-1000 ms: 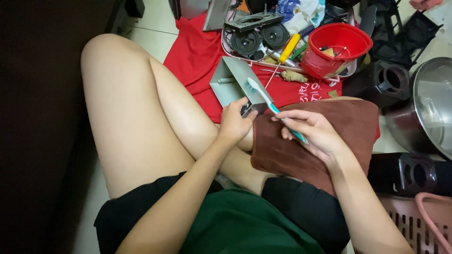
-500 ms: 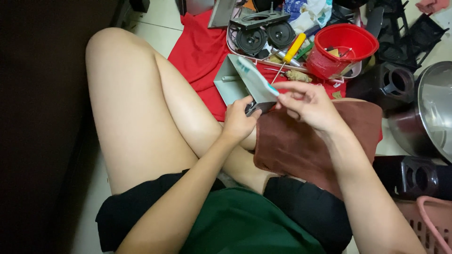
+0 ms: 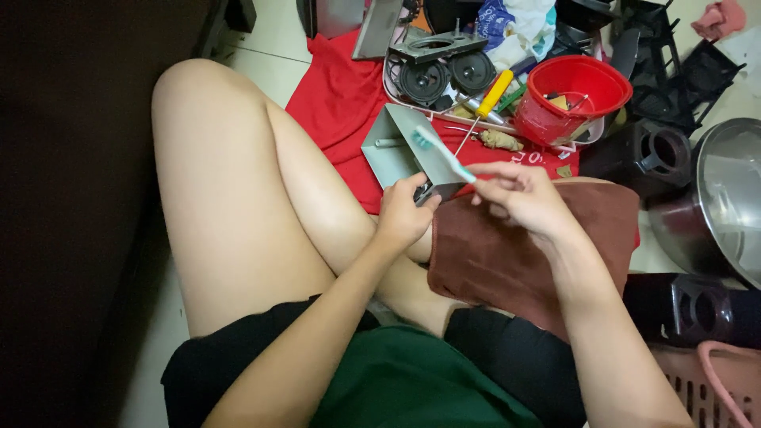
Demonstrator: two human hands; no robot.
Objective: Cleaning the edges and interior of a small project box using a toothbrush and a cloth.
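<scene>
While gripped, angular metal bracket (image 3: 412, 147), bristled toothbrush (image 3: 444, 154)

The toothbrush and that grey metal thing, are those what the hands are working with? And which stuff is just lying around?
In use:
left hand gripping the grey metal piece
right hand holding the toothbrush against it
brown cloth on the lap, under the hands

Lying about:
red bucket
yellow-handled screwdriver
two round speakers
steel pot
red cloth on the floor

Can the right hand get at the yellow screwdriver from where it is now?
Probably yes: the yellow screwdriver lies uncovered on the red cloth just beyond the right hand, but that hand holds a toothbrush it would have to put down first.
</scene>
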